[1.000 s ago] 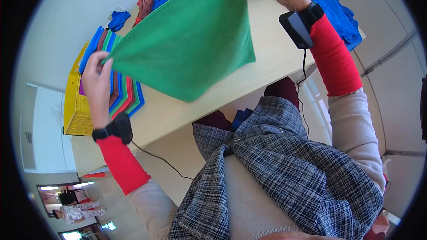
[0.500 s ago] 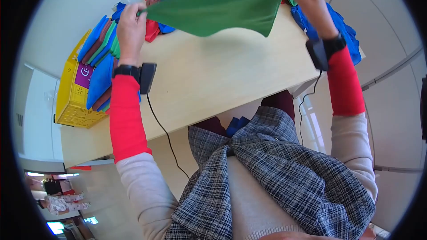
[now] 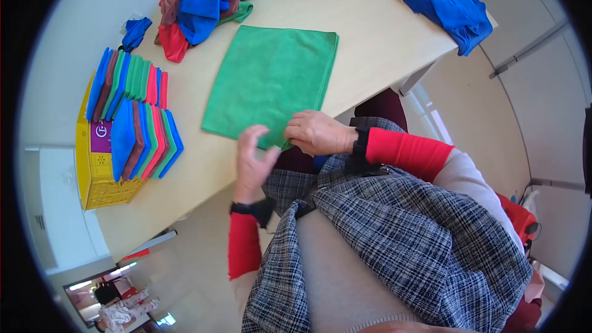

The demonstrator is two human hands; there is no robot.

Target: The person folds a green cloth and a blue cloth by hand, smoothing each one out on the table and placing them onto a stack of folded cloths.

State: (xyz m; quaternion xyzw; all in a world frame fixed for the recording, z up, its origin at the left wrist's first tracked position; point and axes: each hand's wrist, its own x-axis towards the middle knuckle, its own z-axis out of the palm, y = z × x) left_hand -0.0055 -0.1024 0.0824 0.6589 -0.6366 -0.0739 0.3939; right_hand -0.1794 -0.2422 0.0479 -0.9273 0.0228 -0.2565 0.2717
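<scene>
A green cloth (image 3: 271, 80) lies spread nearly square on the table, its near edge reaching the table's front. Layered edges show along its right side. With fingers curled, my right hand (image 3: 317, 132) grips the cloth's near right corner. My left hand (image 3: 251, 163) is just left of it at the near edge, thumb and fingers apart, holding nothing that I can see. The fingertips are slightly blurred, and whether they touch the cloth is hard to tell.
Left on the table (image 3: 394, 31), a yellow basket (image 3: 117, 188) holds rows of folded cloths (image 3: 145, 142) in several colours. Crumpled cloths (image 3: 200, 6) are heaped at the back left, and a blue pile (image 3: 435, 3) hangs over the right edge. A person (image 3: 123, 314) is visible far off, lower left.
The green cloth was stretched in the air between both hands; now it lies flat on the table. Both hands have come back toward my body, and the left has let go.
</scene>
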